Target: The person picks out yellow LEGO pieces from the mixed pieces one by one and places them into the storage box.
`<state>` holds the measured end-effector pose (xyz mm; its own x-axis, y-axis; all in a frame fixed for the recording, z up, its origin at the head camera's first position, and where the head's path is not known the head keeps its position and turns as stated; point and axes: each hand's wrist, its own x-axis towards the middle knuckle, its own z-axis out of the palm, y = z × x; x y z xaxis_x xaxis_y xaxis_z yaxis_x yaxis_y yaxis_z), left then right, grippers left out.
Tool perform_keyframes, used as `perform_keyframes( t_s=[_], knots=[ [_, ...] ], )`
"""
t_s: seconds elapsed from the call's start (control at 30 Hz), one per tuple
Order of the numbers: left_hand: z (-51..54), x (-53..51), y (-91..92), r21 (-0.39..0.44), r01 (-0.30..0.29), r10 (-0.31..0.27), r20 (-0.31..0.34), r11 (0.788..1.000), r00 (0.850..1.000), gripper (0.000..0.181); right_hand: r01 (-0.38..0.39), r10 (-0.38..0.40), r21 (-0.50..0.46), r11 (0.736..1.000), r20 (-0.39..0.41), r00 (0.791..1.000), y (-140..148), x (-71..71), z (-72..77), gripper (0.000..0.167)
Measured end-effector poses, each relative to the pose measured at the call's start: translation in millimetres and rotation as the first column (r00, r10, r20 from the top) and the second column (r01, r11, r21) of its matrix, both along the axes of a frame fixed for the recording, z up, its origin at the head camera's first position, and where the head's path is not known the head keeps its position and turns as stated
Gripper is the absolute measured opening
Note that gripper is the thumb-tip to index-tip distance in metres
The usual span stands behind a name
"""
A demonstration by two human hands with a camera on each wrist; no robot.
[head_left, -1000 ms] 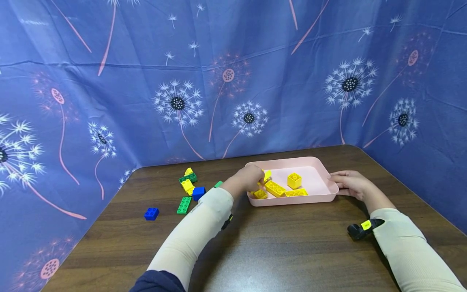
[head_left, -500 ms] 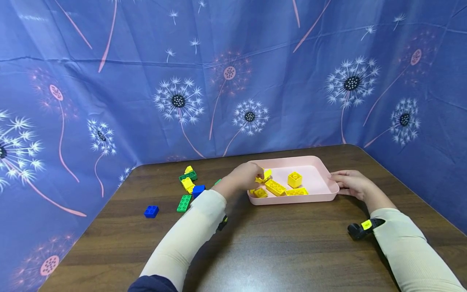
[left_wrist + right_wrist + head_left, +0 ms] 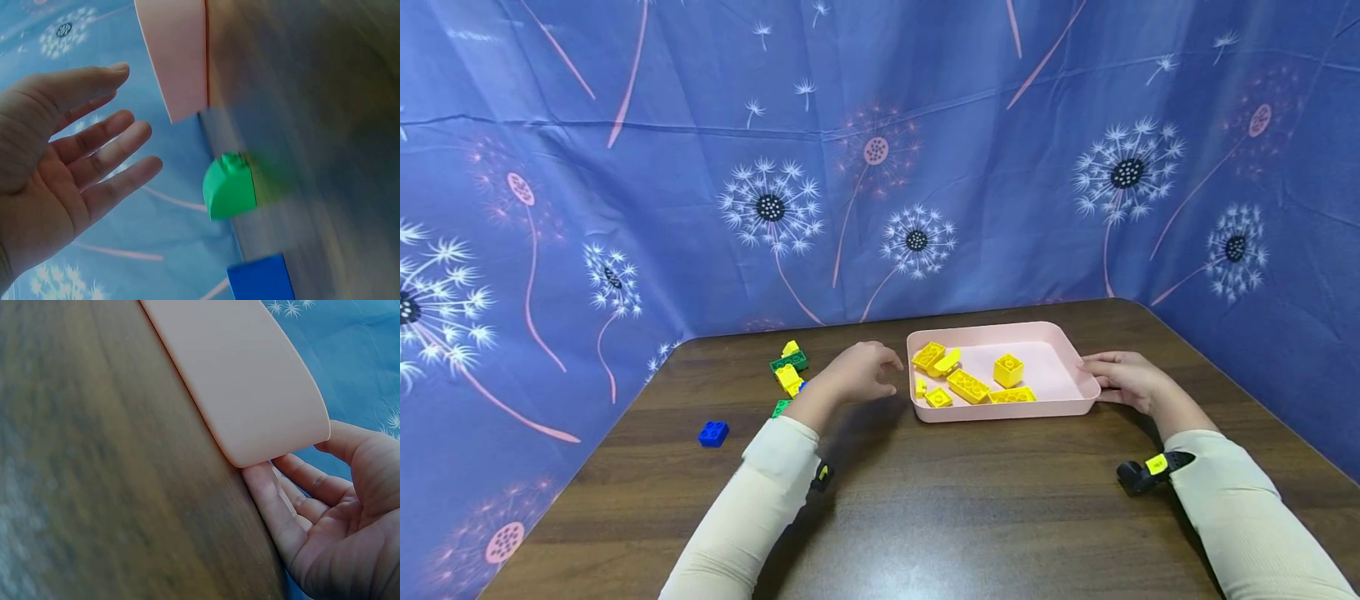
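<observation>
My left hand [image 3: 857,372] hovers over the table just left of the pink tray [image 3: 1045,358], fingers loosely spread and holding nothing. The left wrist view shows its palm bare, with a green curved brick [image 3: 230,190] and part of a blue brick [image 3: 262,278] beyond. Several yellow bricks lie in the tray, among them a cube-like brick [image 3: 1008,371] and a long brick [image 3: 968,387], mostly towards its left half. At the tray's right end, my right hand [image 3: 1126,380] holds the wall, thumb at the rim and fingers against its lower side in the right wrist view.
Left of the tray lie a blue brick [image 3: 713,433], a yellow brick [image 3: 788,381], a dark green brick [image 3: 790,361] and a small yellow piece [image 3: 791,348]. My left arm partly covers a green brick [image 3: 781,407]. A blue patterned cloth [image 3: 1000,167] hangs behind the wooden table [image 3: 970,500].
My left hand has let go of a yellow brick at the tray's left end and moved left, out of the tray. The right hand has stayed at the tray's right end.
</observation>
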<state>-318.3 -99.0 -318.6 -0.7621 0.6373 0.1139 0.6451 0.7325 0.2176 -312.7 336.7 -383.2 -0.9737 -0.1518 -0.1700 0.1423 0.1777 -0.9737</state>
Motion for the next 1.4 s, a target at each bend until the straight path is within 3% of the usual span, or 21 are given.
perform_keyframes(
  t_s=[0.43,0.67,0.87,1.1,1.4],
  knots=[
    [2.1,20.4,-59.9,0.109,-0.069,0.073,-0.034,0.992,0.997,0.035,-0.015,0.015,-0.037,0.999,-0.010,1.000,1.6,1.1,-2.5,0.044],
    [5.6,27.7,-91.6,0.133,-0.209,0.208,0.019,0.969,0.978,0.042,-0.025,0.025,-0.040,0.999,-0.015,1.000,2.7,0.7,-0.8,0.043],
    [8.4,24.7,-107.3,0.105,-0.292,0.291,0.022,0.951,0.956,0.042,-0.017,0.016,-0.021,1.000,-0.006,1.000,2.7,-0.2,-0.7,0.049],
    [1.6,17.8,-120.8,0.108,-0.362,0.365,-0.013,0.926,0.931,0.037,-0.026,0.025,-0.029,0.999,-0.015,1.000,2.5,-2.9,-1.0,0.046],
    [-8.8,10.1,-130.9,0.158,-0.390,0.391,0.030,0.907,0.920,0.027,-0.008,0.008,-0.004,1.000,-0.012,1.000,1.8,-0.2,-1.4,0.051]
  ],
)
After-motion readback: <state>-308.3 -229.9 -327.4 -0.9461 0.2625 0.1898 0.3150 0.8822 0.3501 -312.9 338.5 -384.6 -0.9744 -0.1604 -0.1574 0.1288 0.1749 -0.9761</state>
